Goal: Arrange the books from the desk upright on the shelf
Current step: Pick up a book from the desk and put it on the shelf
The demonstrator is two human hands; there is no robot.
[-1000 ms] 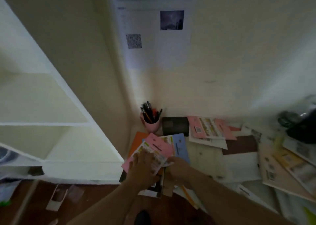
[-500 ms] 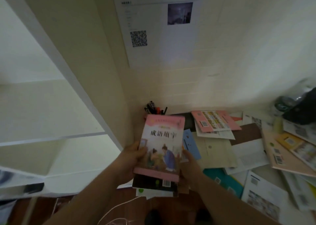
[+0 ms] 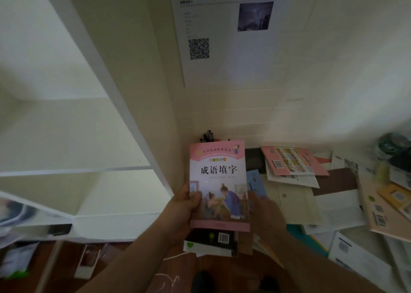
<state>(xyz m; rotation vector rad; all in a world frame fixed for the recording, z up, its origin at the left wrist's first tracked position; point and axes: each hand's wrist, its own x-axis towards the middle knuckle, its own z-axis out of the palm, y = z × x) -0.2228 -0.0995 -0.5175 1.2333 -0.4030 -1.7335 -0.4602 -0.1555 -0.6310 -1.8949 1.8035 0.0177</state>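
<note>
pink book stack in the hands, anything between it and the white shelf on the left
Nothing visible blocks the way. The stack topped by the pink illustrated book, gripped by the left hand and right hand, sits just right of the white wooden shelf, whose open compartments look bare where visible.

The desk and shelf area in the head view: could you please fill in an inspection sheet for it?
Surface: desk, mostly covered by loose books and papers.
Job's things: pink-covered book on top of a small stack, held up in front of the camera; white shelf at left, with no books seen in its visible compartments.
Clutter: pink booklet lying flat; pen cup behind the held book; dark bag at far right.
Grip: left hand and right hand each grip a side of the stack.
Cables: thin white cord below the stack.
Surroundings: wall poster with QR code.
</note>
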